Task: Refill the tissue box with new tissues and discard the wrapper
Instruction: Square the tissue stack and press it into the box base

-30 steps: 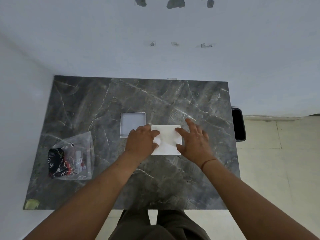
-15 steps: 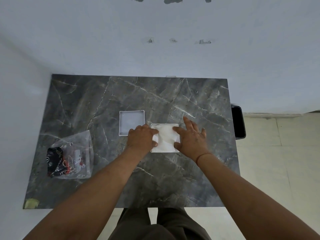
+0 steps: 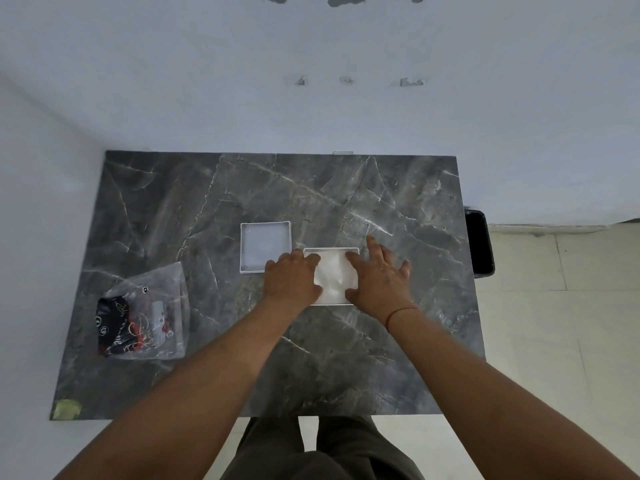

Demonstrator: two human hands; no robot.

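A white square tissue box (image 3: 350, 251) sits at the middle of the dark marble table (image 3: 346, 358), open on top, with white tissues (image 3: 331, 275) lying inside it. My left hand (image 3: 292, 277) presses on the left side of the tissues, fingers curled down on them. My right hand (image 3: 379, 273) lies flat on the right side, fingers spread, partly over the box rim. The box's white lid (image 3: 265, 245) lies upturned on the table just left of the box. A clear plastic wrapper (image 3: 149, 313) with black and red print lies at the table's left.
A black bin (image 3: 479, 242) stands on the floor by the table's right edge. White walls close off the far and left sides. A yellowish scrap (image 3: 65, 408) sits at the table's near left corner. My legs show below the front edge.
The white tissue stack has sunk down into the box, whose rim now shows around it. Both hands have pressed in closer over the tissues.
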